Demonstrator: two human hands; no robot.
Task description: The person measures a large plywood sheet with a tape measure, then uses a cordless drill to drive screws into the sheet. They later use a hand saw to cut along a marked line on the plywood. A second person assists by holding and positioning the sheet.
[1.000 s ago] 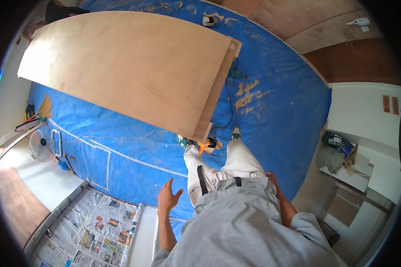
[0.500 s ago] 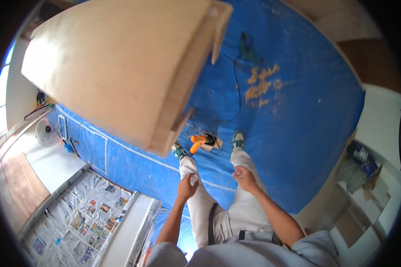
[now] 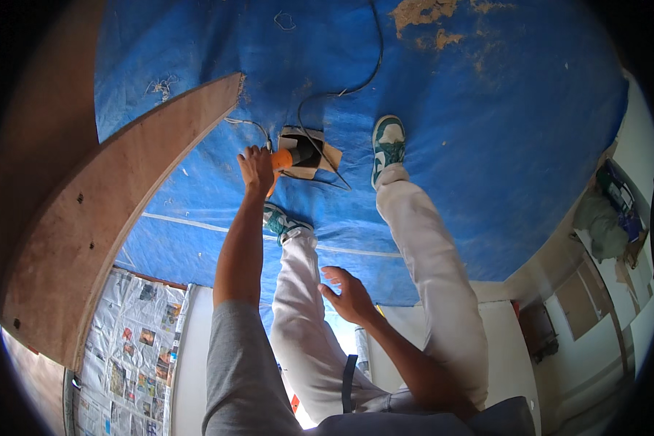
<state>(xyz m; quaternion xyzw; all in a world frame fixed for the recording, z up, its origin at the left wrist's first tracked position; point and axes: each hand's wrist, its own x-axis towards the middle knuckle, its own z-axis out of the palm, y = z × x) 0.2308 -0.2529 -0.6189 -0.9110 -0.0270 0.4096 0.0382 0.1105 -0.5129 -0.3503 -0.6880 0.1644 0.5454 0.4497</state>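
Observation:
My left hand (image 3: 256,168), fingers curled, is over an orange power tool (image 3: 281,160) with a dark front end; whether it grips the tool or something hidden I cannot make out. The tool lies at a small cardboard box (image 3: 323,163) on the blue tarp (image 3: 494,145), between my shoes (image 3: 389,145), with a black cable (image 3: 301,109) and a pale cord beside it. My right hand (image 3: 347,296) is open lower down, between my legs, holding nothing. A curved brown plywood panel (image 3: 109,218) stands at my left, its tip reaching in near the left hand.
Behind the curved panel is darker wood (image 3: 47,94). Newspaper-like covering (image 3: 134,341) lies at lower left. At the right, white boards or cabinets (image 3: 636,283) hold bags (image 3: 607,225) and scraps. Sawdust-like patches (image 3: 421,18) mark the tarp's far part.
My view has tipped down. The pale panel top has swung out of sight, leaving brown curved wood at left. My left hand has risen to the orange tool; my right hand has shifted leftward and down.

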